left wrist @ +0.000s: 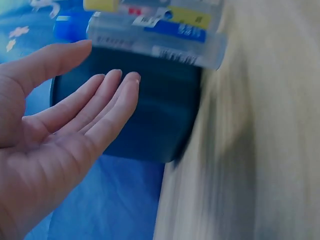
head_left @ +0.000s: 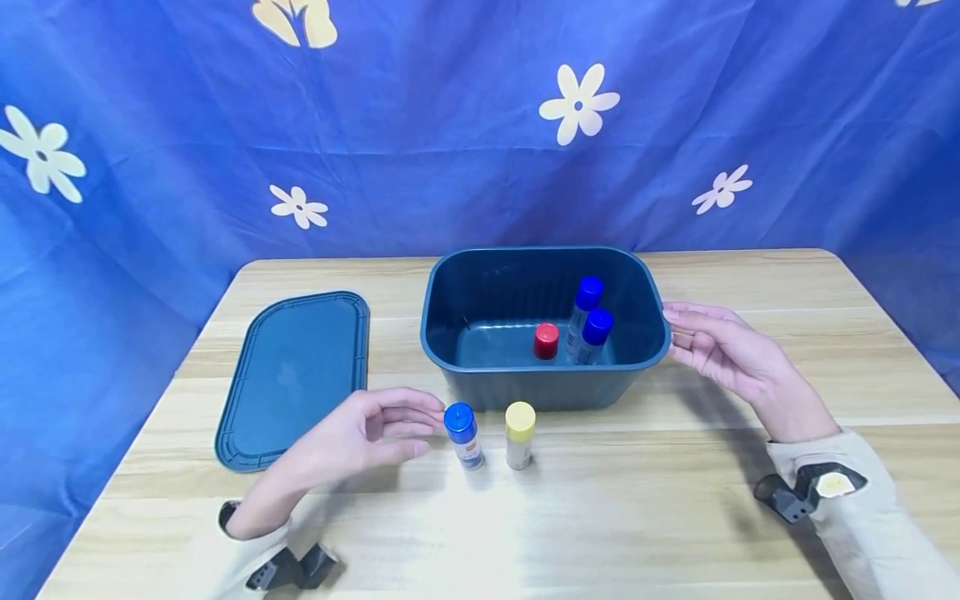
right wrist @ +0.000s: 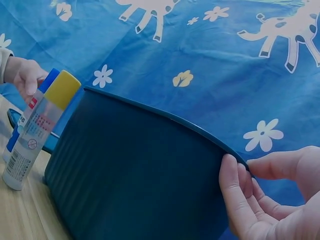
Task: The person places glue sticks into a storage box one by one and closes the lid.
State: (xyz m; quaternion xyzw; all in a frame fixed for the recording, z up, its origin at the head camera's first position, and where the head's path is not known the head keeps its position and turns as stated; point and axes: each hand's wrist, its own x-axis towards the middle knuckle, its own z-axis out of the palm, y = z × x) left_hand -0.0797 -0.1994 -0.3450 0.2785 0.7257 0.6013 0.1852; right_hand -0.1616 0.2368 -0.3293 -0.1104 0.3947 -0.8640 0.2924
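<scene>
A dark blue plastic bin [head_left: 540,389] stands on the table with its open top up. My right hand [head_left: 723,350] is at its right end, thumb and fingers pinching the rim [right wrist: 170,117]. Two clear glue bottles stand upright in front of the bin, one blue-capped [head_left: 463,435], the other yellow-capped [head_left: 519,435]. My left hand [head_left: 375,433] is just left of the blue-capped bottle, fingers loosely bent and fingertips close to its cap. In the left wrist view, nothing lies in that palm. Inside the bin are two blue-capped bottles [head_left: 589,293] and a red-capped one [head_left: 546,341].
A flat dark blue lid [head_left: 300,375] lies on the wooden table [head_left: 637,517] at the left, near my left forearm. A blue flowered cloth [head_left: 450,133] hangs behind the table. Each wrist wears a small black camera mount [head_left: 806,492].
</scene>
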